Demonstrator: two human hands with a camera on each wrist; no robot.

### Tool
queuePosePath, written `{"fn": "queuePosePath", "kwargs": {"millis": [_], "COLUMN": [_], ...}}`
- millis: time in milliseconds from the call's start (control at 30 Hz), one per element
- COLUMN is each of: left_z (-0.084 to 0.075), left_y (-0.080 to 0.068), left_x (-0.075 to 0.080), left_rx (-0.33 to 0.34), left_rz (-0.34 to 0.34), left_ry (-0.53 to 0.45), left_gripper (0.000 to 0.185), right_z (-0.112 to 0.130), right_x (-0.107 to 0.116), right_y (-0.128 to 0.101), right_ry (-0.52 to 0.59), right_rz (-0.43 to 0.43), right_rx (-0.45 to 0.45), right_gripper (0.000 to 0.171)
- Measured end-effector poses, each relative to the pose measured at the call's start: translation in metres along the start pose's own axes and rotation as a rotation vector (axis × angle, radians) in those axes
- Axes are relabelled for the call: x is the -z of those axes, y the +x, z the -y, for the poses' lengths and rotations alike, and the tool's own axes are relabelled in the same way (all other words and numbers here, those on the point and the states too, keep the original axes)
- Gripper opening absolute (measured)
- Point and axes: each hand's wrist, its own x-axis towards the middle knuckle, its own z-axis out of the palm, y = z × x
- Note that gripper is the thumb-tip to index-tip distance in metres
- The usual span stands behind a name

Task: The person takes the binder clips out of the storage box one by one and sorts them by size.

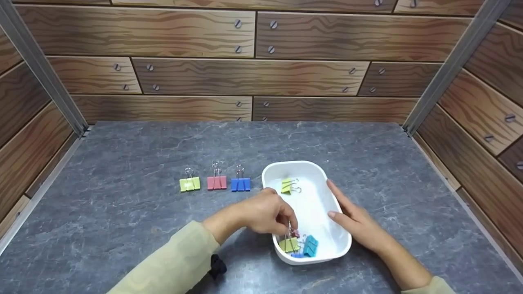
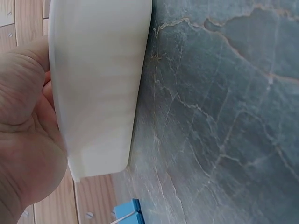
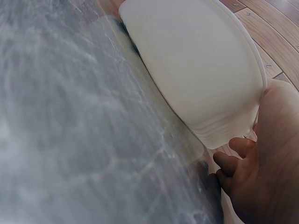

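Head view. I see a white plastic tray (image 1: pixel 312 169) on the grey stone-patterned tabletop (image 1: pixel 122 228), right of centre. My left hand (image 1: pixel 267 214) reaches over the tray's near left rim, its fingertips pressed together on the wire handles of an olive-green binder clip (image 1: pixel 289 244) at the tray's near end, pinching it. Beside that clip lie a teal binder clip (image 1: pixel 310 246), a small red clip (image 1: pixel 295 233) and a blue clip (image 1: pixel 297 255), all crowded into the same near end. A yellow-green binder clip (image 1: pixel 288 185) lies alone at the far end of the tray. My right hand (image 1: pixel 353 218) rests against the tray's right rim with fingers straight and relaxed, grasping nothing.

Left of the tray, well apart from it, three binder clips stand in a row on the tabletop: lime (image 1: pixel 189 183), pink-red (image 1: pixel 216 182) and blue (image 1: pixel 240 183), handles pointing away.

Wrist views. Each shows the tray's outer white wall (image 2: pixel 98 88) close beside the palm; the clips inside are hidden.
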Motion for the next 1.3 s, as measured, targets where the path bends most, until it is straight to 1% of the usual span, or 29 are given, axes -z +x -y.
{"fn": "queuePosePath", "kwargs": {"millis": [67,133,200,267,333,433,500,700,833,967,1067,1167,1300], "left_z": [0.000,0.001,0.002,0.003,0.003,0.002,0.002,0.006,0.006,0.005,0.007,0.010,0.017], "left_y": [0.000,0.000,-0.001,-0.001,-0.001,-0.003,-0.004,-0.005,-0.007,-0.011,-0.017,-0.025,-0.036], "left_x": [0.000,-0.001,-0.001,-0.001,-0.001,0.000,0.000,0.003,0.008,0.016,0.024,0.032,0.040], "left_rx": [-0.010,-0.019,-0.035,-0.044,-0.032,0.005,0.028,0.032,0.069,0.099,0.116,0.128,0.140], "left_rz": [-0.016,-0.041,-0.069,-0.097,-0.117,-0.154,-0.188,-0.303,-0.380,-0.475,-0.545,-0.602,-0.642], "left_ry": [-0.005,-0.033,-0.096,-0.186,-0.285,-0.384,-0.428,-0.520,-0.607,-0.706,-0.730,-0.729,-0.708], "left_gripper": [0.012,0.013,0.013,0.013,0.013,0.015,0.016,0.019,0.019,0.018,0.018,0.018,0.018], "right_z": [0.000,0.000,0.000,0.000,0.001,0.001,0.000,0.000,0.000,0.000,0.000,0.000,0.001], "right_x": [0.000,0.001,0.001,0.001,0.001,0.001,0.001,0.000,0.000,0.000,0.000,0.000,0.001], "right_y": [0.000,0.000,0.000,0.000,0.001,0.001,0.001,0.001,0.000,-0.001,-0.001,-0.001,0.000], "right_ry": [-0.002,-0.002,-0.003,-0.006,-0.008,-0.015,-0.013,0.008,0.014,-0.004,-0.015,-0.027,-0.041], "right_rz": [-0.001,-0.002,-0.003,-0.004,-0.005,-0.007,-0.006,0.004,0.005,-0.005,-0.010,-0.012,-0.012], "right_rx": [0.006,0.012,0.016,0.018,0.017,0.015,0.016,0.011,0.006,0.006,0.011,0.014,0.013], "right_gripper": [0.073,0.073,0.073,0.073,0.073,0.073,0.073,0.073,0.073,0.073,0.073,0.073,0.073]}}
